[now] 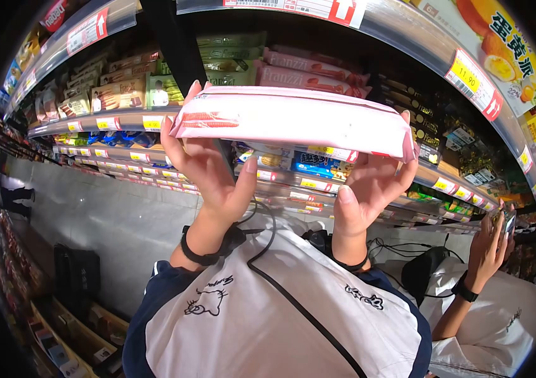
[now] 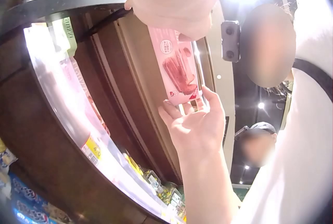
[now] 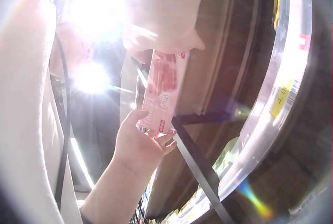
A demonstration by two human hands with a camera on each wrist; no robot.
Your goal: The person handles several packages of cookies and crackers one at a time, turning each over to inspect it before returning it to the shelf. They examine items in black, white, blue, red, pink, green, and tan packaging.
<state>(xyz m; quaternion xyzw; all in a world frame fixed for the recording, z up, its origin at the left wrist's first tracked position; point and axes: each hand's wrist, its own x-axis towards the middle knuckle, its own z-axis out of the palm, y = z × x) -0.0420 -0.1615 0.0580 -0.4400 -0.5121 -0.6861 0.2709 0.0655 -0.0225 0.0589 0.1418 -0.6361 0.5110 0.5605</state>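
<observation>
A long pink biscuit packet (image 1: 306, 120) is held up lengthwise between my two hands, in front of the shelves. My left hand (image 1: 208, 173) grips its left end, fingertips showing over the top edge and the thumb standing off below. At the other end, the fingers of my right hand (image 1: 372, 195) curl round the corner, its thumb also apart from the wrapper. The packet's printed face, with pictured red-pink sticks, shows in the left wrist view, where the right hand (image 2: 197, 125) supports the lower end. In the right wrist view the left hand (image 3: 138, 146) does likewise.
Behind the packet, a shelf holds pink Franzzi packets (image 1: 309, 79) and green ones (image 1: 230, 53). A price-tag rail (image 1: 110, 123) runs along the shelf edge. At right, another person's hand (image 1: 489, 246) holds something shiny. A black cable (image 1: 274, 233) hangs down my front.
</observation>
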